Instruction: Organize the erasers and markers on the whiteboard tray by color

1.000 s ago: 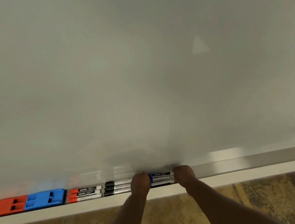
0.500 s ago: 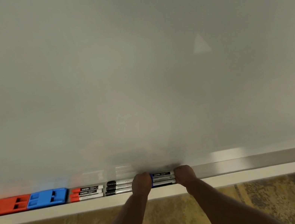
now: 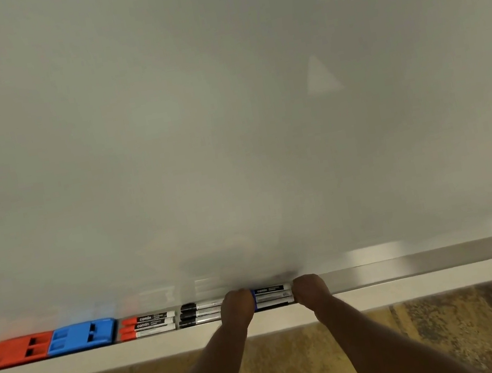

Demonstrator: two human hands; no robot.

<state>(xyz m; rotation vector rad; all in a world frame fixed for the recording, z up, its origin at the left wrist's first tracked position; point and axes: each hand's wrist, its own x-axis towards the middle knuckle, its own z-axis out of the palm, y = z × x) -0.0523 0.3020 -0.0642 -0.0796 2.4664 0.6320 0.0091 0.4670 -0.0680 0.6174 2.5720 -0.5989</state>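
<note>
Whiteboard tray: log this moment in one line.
left hand + right hand: bracketing blue markers | tray: red eraser, blue eraser, red markers, black markers

both bare forearms reach forward and converge slightly, the left hand (image 3: 237, 307) and right hand (image 3: 309, 288) side by side at the same height, knuckles up, fingers curled downward, the 2 hands apart.

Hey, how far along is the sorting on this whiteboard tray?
Nearly finished. Done: red eraser, blue eraser, red markers and black markers sit grouped in a row. In hand: the left hand and right hand bracket the blue markers. Left: release them.
</note>
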